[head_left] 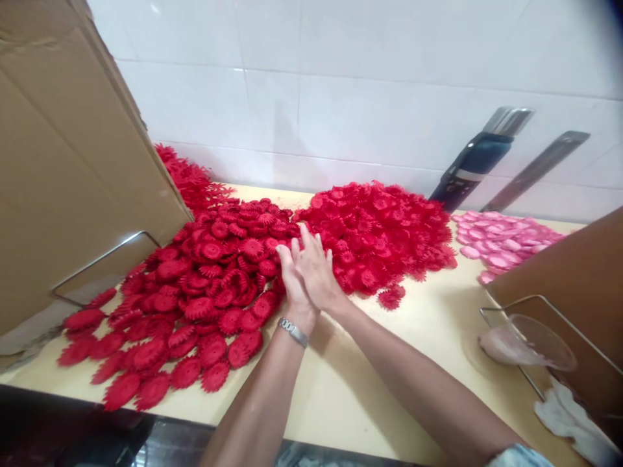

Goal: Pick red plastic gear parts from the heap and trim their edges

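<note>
Pressing together, the left hand [293, 285] and right hand [315, 272] visibly grip nothing; anything between them is hidden. Toothed red discs [199, 308] heap left of them, frilled red pieces [384, 233] right; a careless sideways sweep could mix these closely neighbouring piles.

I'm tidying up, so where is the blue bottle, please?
In the head view's upper right, the blue bottle is by the wall, between red pieces and pink pieces.
</note>
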`<move>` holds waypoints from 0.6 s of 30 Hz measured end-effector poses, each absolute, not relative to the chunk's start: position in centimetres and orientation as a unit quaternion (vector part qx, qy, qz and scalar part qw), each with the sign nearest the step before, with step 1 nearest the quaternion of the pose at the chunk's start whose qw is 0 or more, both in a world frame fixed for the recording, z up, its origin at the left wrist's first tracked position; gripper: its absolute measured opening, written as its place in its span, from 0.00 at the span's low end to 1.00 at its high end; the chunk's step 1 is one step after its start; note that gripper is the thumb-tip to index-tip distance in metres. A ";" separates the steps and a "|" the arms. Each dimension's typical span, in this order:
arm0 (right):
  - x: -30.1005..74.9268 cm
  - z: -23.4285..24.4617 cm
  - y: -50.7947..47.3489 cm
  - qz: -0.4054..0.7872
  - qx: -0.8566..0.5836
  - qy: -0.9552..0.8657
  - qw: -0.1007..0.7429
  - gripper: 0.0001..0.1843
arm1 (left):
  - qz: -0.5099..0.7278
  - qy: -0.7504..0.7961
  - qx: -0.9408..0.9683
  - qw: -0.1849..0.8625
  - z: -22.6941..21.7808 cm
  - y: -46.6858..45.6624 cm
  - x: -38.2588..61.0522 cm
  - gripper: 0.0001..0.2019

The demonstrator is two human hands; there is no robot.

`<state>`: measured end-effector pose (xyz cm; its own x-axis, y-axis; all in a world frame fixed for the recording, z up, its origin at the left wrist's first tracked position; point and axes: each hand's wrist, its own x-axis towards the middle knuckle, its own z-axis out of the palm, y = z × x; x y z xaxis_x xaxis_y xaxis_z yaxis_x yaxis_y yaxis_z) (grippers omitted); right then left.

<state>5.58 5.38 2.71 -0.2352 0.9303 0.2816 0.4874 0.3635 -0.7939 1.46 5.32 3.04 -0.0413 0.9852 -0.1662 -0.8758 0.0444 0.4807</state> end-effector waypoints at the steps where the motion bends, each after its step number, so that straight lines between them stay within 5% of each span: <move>1: 5.7 2.6 6.1 0.280 -0.506 -0.713 0.396 0.33 | 0.684 0.220 0.124 0.685 2.9 5.3 1.8 0.27; 8: 6.9 3.6 9.3 0.295 -0.502 -0.626 0.519 0.30 | 0.686 0.291 0.087 0.661 2.1 5.7 3.0 0.05; 12: 7.0 4.7 9.5 0.279 -0.431 -0.591 0.623 0.27 | 0.689 0.301 0.068 0.656 2.0 5.9 2.5 0.05; 18: 7.8 5.4 9.8 0.139 -0.412 -0.648 0.625 0.23 | 0.672 0.280 0.059 0.683 2.5 5.5 2.7 0.07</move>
<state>7.78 9.78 5.35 0.1222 0.7081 0.6954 0.3604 0.6212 -0.6959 2.69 5.53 2.49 -0.0602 0.9512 -0.3025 -0.8848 0.0894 0.4573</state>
